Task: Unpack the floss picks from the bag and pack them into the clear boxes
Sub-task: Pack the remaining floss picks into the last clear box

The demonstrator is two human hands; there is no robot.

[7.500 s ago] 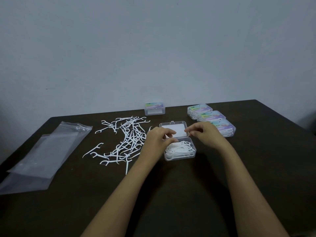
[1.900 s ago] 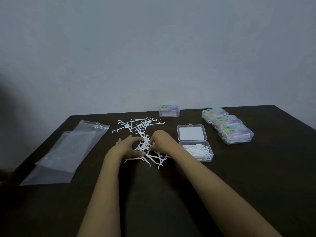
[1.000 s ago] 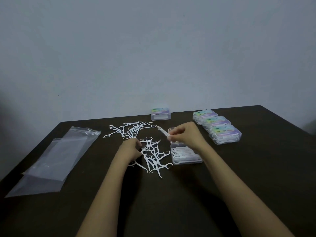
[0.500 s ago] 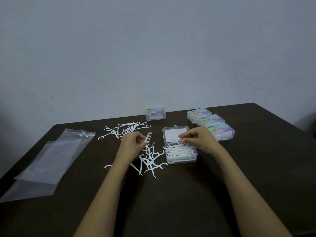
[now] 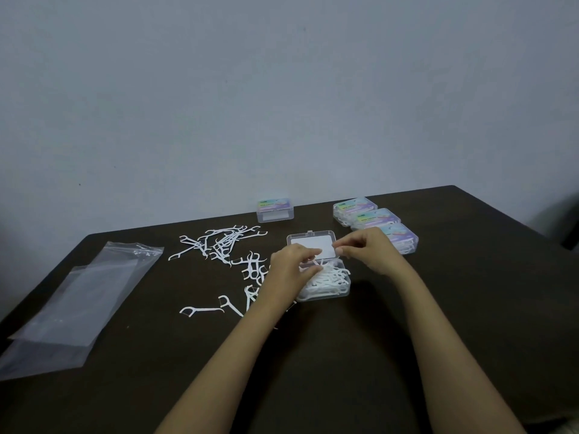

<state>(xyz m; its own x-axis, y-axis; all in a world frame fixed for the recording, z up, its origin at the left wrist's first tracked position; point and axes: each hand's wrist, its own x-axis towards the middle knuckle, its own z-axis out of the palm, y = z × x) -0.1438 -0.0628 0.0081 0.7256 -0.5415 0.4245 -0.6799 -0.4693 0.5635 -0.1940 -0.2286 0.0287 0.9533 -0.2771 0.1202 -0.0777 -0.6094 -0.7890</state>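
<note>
The open box (image 5: 344, 291) sits mid-table, directly under both hands, heaped with white picks (image 5: 329, 281); its lid (image 5: 313, 244) lies flipped back flat behind it. The left hand (image 5: 293, 267) covers the box's left end, fingers bent, forefinger and thumb reaching onto the heap; whether they pinch a pick I cannot tell. The right hand (image 5: 366, 249) hovers at the lid's right corner with its fingertips drawn narrowly together, and what they hold, if anything, is too blurred to say. Loose picks (image 5: 224, 242) lie scattered just left of the box, a tangle at the back and a thinner trail running forward, partly hidden beneath the left forearm. Two flat clear bags (image 5: 84, 296) overlap at the table's (image 5: 344, 355) left edge, well apart from the box. Three closed boxes (image 5: 376, 220) with coloured labels stand in a touching row just behind the right hand, and a lone box (image 5: 275, 209) stands at the back edge.
</note>
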